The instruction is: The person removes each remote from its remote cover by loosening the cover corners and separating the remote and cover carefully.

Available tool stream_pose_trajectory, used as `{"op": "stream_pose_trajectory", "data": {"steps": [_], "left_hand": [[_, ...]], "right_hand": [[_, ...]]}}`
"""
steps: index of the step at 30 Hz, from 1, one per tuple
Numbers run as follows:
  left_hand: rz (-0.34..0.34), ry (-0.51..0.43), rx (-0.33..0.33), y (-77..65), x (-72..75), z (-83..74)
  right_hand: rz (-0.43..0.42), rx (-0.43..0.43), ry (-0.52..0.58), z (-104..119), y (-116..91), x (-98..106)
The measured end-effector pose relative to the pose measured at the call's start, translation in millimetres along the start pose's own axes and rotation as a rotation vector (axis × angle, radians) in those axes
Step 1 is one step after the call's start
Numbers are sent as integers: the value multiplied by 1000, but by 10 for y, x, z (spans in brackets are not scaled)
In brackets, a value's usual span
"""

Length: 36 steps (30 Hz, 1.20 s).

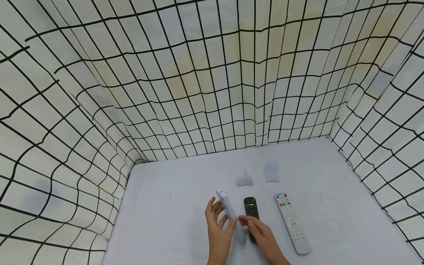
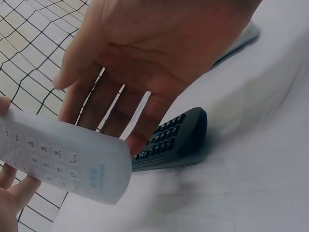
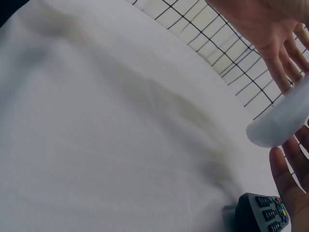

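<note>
My left hand (image 1: 218, 237) holds a white remote control (image 1: 225, 200) tilted on its edge, thumb on one side and fingers on the other. In the left wrist view, number buttons and pale blue lettering show on this white remote (image 2: 63, 157). My right hand (image 1: 266, 239) is close beside its lower part, with loosely extended fingers; in the left wrist view the right hand (image 2: 145, 53) hangs behind the remote with its thumb apart from it. A black remote control (image 1: 251, 207) lies buttons up on the table, partly hidden by my right hand.
Farther right, a larger whitish-grey remote control (image 1: 292, 222) lies buttons up. Two small translucent pieces, one crumpled (image 1: 245, 180) and one flat (image 1: 272, 173), lie farther back on the white table (image 1: 165, 206). White cloth walls with a black grid (image 1: 198, 92) enclose the back and sides.
</note>
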<state>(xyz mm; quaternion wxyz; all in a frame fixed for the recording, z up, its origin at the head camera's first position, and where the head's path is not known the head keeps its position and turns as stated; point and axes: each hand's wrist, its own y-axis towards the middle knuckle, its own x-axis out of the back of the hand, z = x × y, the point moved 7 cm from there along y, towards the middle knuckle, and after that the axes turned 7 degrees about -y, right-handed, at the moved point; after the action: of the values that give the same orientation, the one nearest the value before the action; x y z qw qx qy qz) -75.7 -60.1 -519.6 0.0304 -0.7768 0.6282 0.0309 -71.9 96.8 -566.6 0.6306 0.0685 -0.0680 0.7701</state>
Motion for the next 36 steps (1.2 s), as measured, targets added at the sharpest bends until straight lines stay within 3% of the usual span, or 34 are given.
{"op": "stream_pose_trajectory", "data": {"steps": [6,9,13,16,19,23,27,33,36], "left_hand": [[8,-43,-40,-46,-22,-29],[38,-63,-62,-54,-43,-46],[83,-90,-83,-53,-67,-71],[121,-108,-87,-46,-76,-98],[164,-103,-76,-40,-70,-129],[208,-73,-45,-22,-21,-166],[296,-40,23,6,33,-174],[443,11,195,-17,147,-53],[485,63,234,-47,172,48]], "right_hand": [[9,-129,11,-152,20,-45],[76,-173,123,-217,26,-77],[153,-254,352,-258,11,-97],[146,-317,454,-282,9,-70],[80,-369,470,-317,21,2],[-84,-403,358,-323,42,180],[-223,-377,167,-271,75,390],[-389,-235,-43,-137,76,653],[-438,-131,-142,-37,72,702]]}}
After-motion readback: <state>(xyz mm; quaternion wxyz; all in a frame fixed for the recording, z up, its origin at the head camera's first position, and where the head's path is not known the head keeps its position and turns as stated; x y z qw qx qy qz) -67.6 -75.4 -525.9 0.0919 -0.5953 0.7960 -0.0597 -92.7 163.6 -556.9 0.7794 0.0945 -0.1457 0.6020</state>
